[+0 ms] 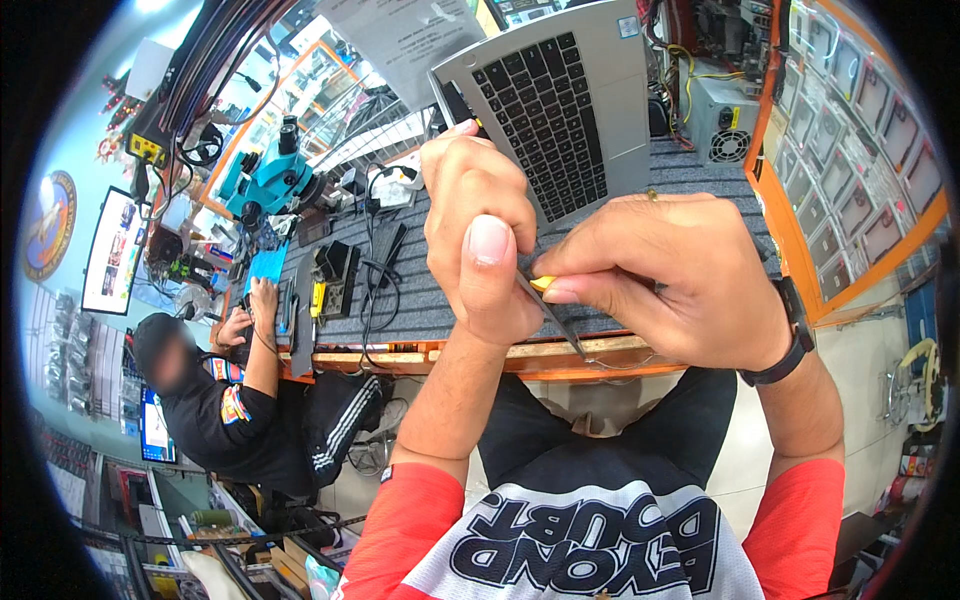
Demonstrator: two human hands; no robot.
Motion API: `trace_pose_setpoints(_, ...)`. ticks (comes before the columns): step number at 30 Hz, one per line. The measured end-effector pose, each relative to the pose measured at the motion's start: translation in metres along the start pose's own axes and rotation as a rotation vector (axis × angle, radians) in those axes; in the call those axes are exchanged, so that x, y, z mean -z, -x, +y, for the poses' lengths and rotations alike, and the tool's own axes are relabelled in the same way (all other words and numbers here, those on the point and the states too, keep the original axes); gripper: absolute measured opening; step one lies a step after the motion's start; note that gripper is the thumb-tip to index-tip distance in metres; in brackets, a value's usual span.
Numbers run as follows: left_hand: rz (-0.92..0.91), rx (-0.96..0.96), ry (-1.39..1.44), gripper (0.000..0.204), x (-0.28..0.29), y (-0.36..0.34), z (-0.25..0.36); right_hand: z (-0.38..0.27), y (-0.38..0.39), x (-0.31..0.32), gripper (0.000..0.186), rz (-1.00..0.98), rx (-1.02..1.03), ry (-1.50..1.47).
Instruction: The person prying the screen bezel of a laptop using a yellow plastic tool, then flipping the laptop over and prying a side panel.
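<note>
An open silver laptop [622, 120], black keyboard toward me, stands tilted on the grey ribbed bench mat. My left hand [480, 230] is closed round a thin dark edge [565, 330], apparently the laptop's screen part seen edge-on; its fingers partly hide it. My right hand [660, 280] pinches a small yellow tool [543, 283] against that edge, just beside my left thumb. The tool's tip is hidden.
A co-worker [225, 420] sits at the left, hands on the bench by a blue mat [266, 262]. A teal microscope [260, 175], cables and tools occupy the bench's left. A power supply [722, 120] and orange-framed display case [850, 180] stand right.
</note>
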State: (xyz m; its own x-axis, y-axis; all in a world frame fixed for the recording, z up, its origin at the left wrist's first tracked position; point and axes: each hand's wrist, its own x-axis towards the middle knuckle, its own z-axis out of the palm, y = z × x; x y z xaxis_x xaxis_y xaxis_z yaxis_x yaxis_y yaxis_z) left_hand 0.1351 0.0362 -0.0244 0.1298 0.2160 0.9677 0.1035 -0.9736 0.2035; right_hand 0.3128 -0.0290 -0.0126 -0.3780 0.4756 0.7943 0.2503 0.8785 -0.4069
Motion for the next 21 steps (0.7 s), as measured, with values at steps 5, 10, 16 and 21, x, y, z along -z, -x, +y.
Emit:
trace_pose_setpoints(5, -0.01, 0.014, 0.005, 0.043, 0.002, 0.0, 0.003, -0.001, 0.006, -0.016, 0.012, 0.111, 0.022, 0.012)
trace_pose_setpoints(10, -0.007, -0.006, 0.022, 0.042, 0.002, -0.001, 0.001, -0.003, 0.011, -0.022, 0.016, 0.137, -0.005, 0.053)
trace_pose_setpoints(16, -0.018, 0.001, 0.02, 0.041, 0.004, -0.001, 0.003, -0.007, 0.01, -0.02, 0.019, 0.1, -0.018, 0.047)
trace_pose_setpoints(21, -0.034, -0.017, 0.002, 0.042, 0.002, -0.001, 0.002, -0.006, 0.012, -0.022, 0.02, 0.111, -0.008, 0.077)
